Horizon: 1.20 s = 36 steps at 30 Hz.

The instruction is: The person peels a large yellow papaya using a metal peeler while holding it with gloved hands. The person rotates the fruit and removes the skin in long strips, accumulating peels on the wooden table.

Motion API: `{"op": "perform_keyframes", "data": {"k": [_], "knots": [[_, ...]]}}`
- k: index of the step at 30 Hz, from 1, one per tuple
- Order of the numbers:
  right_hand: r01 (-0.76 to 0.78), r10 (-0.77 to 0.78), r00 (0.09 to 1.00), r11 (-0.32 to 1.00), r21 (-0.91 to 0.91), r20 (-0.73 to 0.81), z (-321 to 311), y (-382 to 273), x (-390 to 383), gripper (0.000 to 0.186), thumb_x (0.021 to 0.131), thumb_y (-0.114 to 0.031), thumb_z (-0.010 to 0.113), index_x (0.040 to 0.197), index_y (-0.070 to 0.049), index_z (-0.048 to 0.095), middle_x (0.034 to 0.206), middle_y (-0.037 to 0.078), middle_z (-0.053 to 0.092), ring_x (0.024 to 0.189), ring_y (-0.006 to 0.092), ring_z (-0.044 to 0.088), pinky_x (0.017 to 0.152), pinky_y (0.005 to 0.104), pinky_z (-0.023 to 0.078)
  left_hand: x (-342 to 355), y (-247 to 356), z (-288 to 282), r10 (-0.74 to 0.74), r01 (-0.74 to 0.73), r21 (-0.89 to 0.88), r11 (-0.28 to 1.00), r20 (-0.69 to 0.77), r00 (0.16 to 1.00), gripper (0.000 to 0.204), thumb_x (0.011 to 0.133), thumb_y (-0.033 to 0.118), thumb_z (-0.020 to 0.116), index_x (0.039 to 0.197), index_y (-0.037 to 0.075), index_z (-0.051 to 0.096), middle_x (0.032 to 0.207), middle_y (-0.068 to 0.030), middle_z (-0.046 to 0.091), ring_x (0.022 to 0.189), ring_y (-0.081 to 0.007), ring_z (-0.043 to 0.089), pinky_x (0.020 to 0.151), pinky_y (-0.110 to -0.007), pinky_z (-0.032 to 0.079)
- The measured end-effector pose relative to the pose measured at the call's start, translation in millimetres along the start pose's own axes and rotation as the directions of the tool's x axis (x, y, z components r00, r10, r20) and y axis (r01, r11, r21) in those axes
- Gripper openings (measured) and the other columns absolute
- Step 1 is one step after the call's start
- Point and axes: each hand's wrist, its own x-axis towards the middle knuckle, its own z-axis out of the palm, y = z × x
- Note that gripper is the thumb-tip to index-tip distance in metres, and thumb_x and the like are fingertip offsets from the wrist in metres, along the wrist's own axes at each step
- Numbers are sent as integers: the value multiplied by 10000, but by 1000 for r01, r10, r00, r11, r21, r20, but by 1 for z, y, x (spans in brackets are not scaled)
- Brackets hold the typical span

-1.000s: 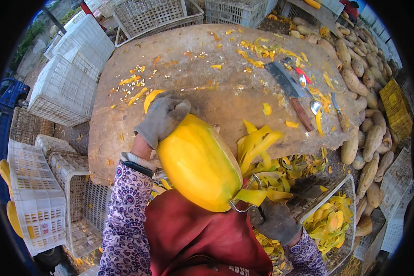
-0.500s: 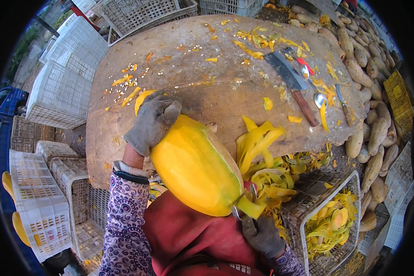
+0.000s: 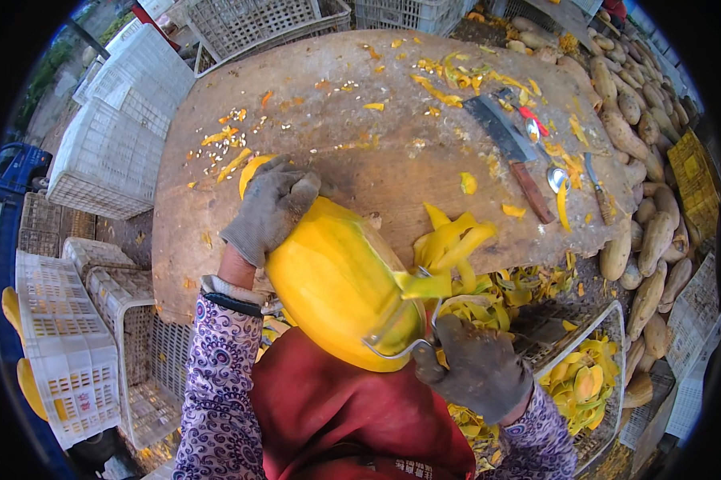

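A large yellow peeled fruit (image 3: pixel 336 280), oblong like a papaya, rests with its far end on the wooden board (image 3: pixel 352 104) and its near end against my red apron. My left hand (image 3: pixel 271 210), in a grey glove, grips the fruit's far end. My right hand (image 3: pixel 476 370), in a dark glove, holds a metal peeler (image 3: pixel 400 324) laid against the fruit's near right side. A strip of yellow peel (image 3: pixel 424 286) curls off at the blade.
A cleaver (image 3: pixel 511 156), a spoon (image 3: pixel 556 178) and a small knife (image 3: pixel 596 188) lie on the board's right part among peel scraps. Unpeeled fruits (image 3: pixel 648 232) are heaped at the right. White plastic crates (image 3: pixel 108 160) stand left; a basket (image 3: pixel 608 320) of yellow pieces sits lower right.
The peeler and my right hand have moved along the fruit's near side, lifting a new strip of peel. My left hand has stayed on the far end.
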Motion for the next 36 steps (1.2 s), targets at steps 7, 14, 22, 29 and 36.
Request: {"op": "perform_keyframes", "data": {"k": [7,14,22,29,36], "knots": [[-9,19,998,987,-161,59,-2,-6,-18,269,883,-341,625,884,-72,613,649,43,583,531,227,597,490,371,471,1,-5,1,-8,8,17,1000,24,1000,332,985,297,514,971,87,771,1054,-147,728,1073,-343,616,1167,-484,311],[-500,473,864,765,406,174,33,7,-102,243,851,-251,744,928,-51,629,697,93,615,615,287,653,541,392,528,-6,0,-3,-40,41,-71,997,10,999,324,985,286,513,973,94,774,1055,-143,730,1093,-336,619,1192,-478,278],[-68,58,997,977,201,56,38,38,-101,127,875,-163,664,866,-54,599,713,93,600,607,220,618,546,312,495,-7,-1,0,-22,22,-5,1000,-30,999,315,981,297,519,968,99,763,1041,-137,724,1057,-325,622,1167,-471,307],[-258,163,965,722,642,204,-7,35,-12,215,911,-217,651,842,-50,535,603,69,520,495,264,557,470,354,459,-6,-3,1,-10,10,10,1000,-37,999,287,946,297,548,915,89,742,971,-140,719,1015,-353,613,1096,-458,371],[227,-229,973,962,153,-5,-5,21,90,205,925,-235,617,850,-61,538,601,154,577,536,378,617,498,493,487,-7,2,-6,-77,73,52,996,83,994,326,1000,293,514,1033,70,748,1086,-154,709,1185,-383,561,1160,-465,298]]}}
